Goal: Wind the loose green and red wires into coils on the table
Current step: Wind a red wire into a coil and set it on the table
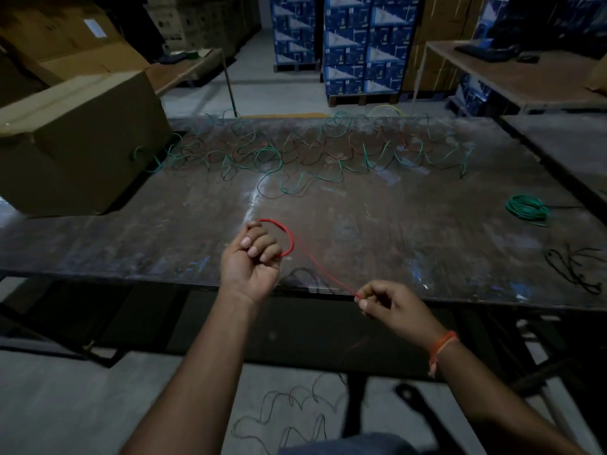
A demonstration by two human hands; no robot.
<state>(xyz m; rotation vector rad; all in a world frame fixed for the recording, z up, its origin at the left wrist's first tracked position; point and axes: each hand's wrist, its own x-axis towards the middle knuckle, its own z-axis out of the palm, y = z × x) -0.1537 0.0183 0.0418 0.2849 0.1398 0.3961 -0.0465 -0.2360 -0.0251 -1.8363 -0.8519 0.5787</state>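
My left hand (251,262), palm up above the near edge of the tabletop (377,224), has its fingers (259,247) curled shut around a small red wire coil (285,236); the loop stands out from my fist toward the far right. From the coil a single strand of red wire (323,269) runs in a straight line, its long axis slanting from the coil down toward the near right, to my right hand (392,307). There my thumb and forefinger are pinched together on the strand (the other fingers are folded in), and the hand hovers just off the near edge. A tangle of loose green and red wires (295,152) sprawls along the far edge, its long axis parallel to that edge, reaching from the cardboard box (75,139) at the far left corner almost to the far right corner. A wound green coil (528,210) lies flat near the right edge. Thin dark wires (573,269) lie closer to the near right corner, and more dark wire (289,412) lies on the floor below.
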